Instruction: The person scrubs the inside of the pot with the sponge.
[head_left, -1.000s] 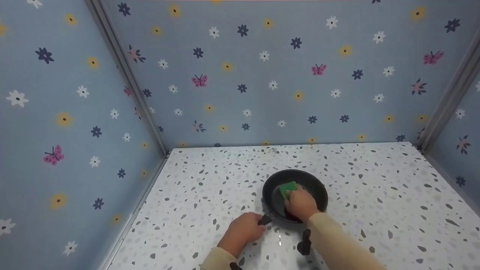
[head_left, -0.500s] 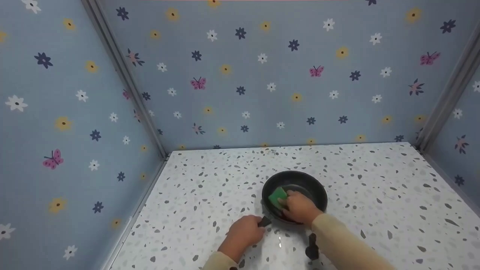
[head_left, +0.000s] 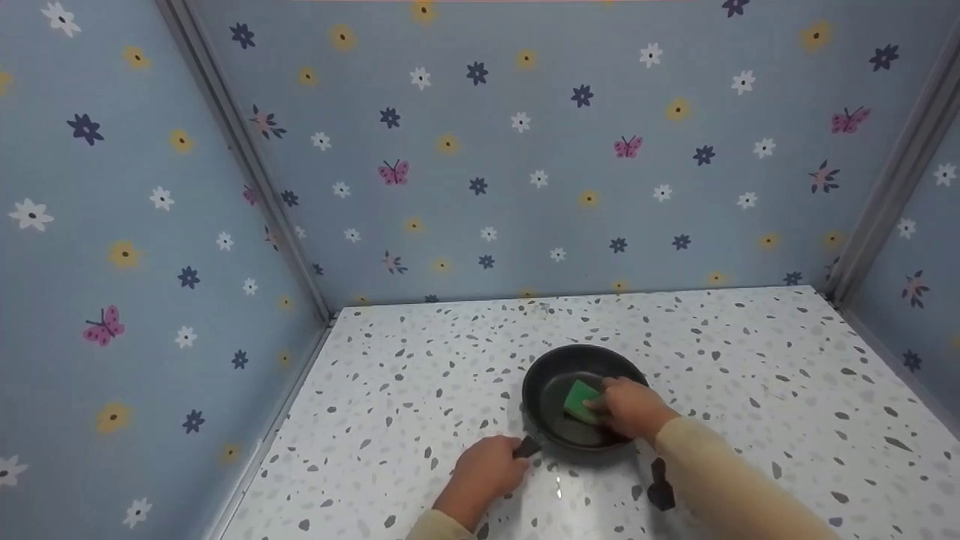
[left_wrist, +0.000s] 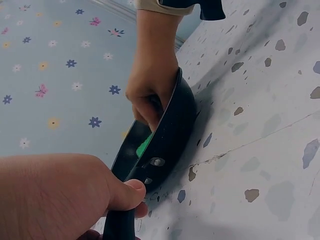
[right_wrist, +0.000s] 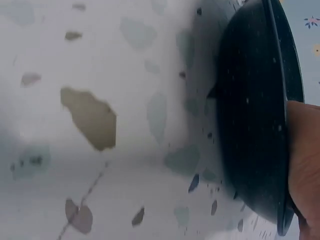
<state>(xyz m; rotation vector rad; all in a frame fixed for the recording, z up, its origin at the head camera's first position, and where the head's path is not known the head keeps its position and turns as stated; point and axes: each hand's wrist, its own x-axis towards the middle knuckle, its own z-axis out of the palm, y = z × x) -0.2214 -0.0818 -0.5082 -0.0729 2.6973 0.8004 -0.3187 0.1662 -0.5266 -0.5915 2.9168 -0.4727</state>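
A black frying pan (head_left: 551, 375) is on the speckled tabletop, its outer wall (left_wrist: 177, 130) facing the left wrist camera. My left hand (head_left: 489, 469) grips the pan's handle (head_left: 528, 448), with the thumb along its top in the left wrist view. Inside the pan, my right hand (head_left: 631, 406) pinches a green sponge (head_left: 582, 401) against the bottom, right of the middle. Only a sliver of the sponge shows past the rim in the left wrist view. In the right wrist view the pan's side hides the sponge, and part of my right hand (right_wrist: 306, 165) shows at the rim.
The white terrazzo tabletop (head_left: 405, 390) reaches back to a blue flowered wall panel (head_left: 510, 150). More such panels stand at left and right, joined by grey corner posts (head_left: 247, 157). A dark strap piece (head_left: 660, 487) hangs by the right sleeve.
My right hand has swept the sponge left toward the pan's near-left side, then back to the right. My left hand keeps its grip on the handle, and the pan stays nearly in place.
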